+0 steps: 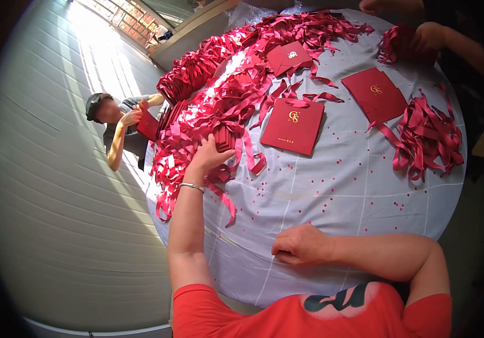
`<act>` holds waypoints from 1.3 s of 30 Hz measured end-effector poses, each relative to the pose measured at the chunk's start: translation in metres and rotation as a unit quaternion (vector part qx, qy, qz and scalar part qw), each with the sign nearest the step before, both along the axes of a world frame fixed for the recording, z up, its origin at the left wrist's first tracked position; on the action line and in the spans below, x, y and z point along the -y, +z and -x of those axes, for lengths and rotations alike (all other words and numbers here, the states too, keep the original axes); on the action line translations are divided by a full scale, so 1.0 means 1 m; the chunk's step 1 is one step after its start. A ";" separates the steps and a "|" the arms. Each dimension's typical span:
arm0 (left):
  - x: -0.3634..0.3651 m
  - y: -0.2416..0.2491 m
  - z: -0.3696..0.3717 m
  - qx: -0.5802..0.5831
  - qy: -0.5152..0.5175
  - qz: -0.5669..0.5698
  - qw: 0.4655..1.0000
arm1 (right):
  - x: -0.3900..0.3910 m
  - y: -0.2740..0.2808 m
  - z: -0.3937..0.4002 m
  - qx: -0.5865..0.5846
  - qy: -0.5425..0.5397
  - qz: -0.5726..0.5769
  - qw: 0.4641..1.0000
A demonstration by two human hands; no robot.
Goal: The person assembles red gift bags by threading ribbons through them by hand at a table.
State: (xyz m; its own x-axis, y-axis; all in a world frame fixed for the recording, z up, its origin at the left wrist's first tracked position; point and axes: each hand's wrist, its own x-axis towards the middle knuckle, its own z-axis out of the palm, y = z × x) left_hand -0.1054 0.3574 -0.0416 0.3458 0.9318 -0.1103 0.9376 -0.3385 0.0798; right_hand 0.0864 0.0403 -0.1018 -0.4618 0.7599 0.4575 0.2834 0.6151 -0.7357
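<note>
My left hand (210, 154) reaches to a stack of flat dark-red gift bags (226, 138), thumb and fingers spread apart at the stack's near edge. Glossy red ribbons (181, 160) lie heaped around that stack. My right hand (303, 244) rests on the table's near side, its fingers curled in loosely with nothing showing in them. Ahead of it lies a flat red gift bag (292, 127) with a gold emblem and ribbon at its top edge. Another red bag with an emblem (290, 58) lies farther back.
Flat red bags (374, 96) and a ribbon bundle (427, 138) lie at the right. Small red dots are scattered over the white tablecloth (332, 225). Across on the left, a person in a cap (123, 127) holds a red bag. At upper right, another person's hand (429, 37) grips red bags.
</note>
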 end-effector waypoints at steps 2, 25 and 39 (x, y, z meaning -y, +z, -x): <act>0.000 -0.003 -0.011 -0.024 0.007 -0.027 0.999 | -0.001 0.001 -0.001 0.004 -0.001 0.002 1.000; -0.004 0.009 -0.024 -0.077 0.028 -0.039 0.996 | 0.000 -0.003 0.001 -0.015 0.011 0.025 1.000; -0.018 0.003 -0.024 -0.090 0.051 -0.113 0.988 | -0.001 -0.005 0.001 0.012 -0.001 -0.006 1.000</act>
